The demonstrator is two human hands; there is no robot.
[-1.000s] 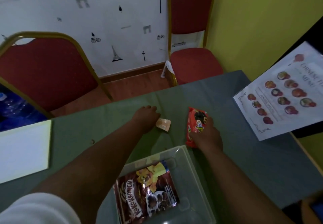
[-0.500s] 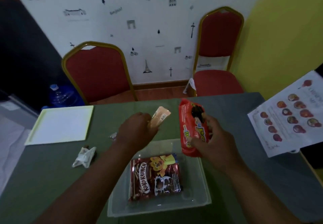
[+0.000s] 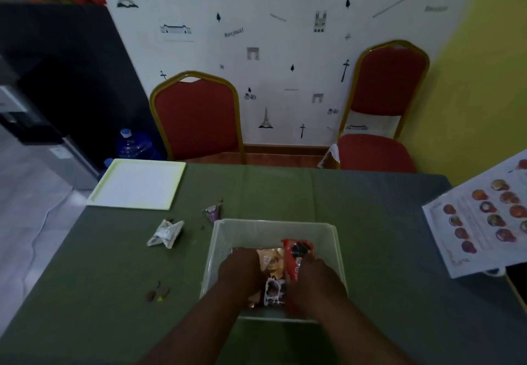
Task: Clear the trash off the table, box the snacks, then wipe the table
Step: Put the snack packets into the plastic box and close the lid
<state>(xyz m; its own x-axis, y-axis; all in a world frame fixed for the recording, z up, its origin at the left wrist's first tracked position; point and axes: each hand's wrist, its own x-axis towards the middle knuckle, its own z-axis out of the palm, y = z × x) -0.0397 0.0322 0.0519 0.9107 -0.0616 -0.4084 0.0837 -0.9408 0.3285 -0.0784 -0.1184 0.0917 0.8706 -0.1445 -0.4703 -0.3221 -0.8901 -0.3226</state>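
Down inside the clear box (image 3: 273, 222), the right hand (image 3: 316, 276) grips the red packet (image 3: 298, 252) upright, probably to slot it beside the cereal pouch (image 3: 274, 290); the left hand (image 3: 241, 267) covers the tan sachet (image 3: 268, 259), fingers hidden, so I cannot tell its grip; the crumpled wrapper (image 3: 165, 233) and crumbs (image 3: 158, 294) on the table (image 3: 376, 250) await clearing.
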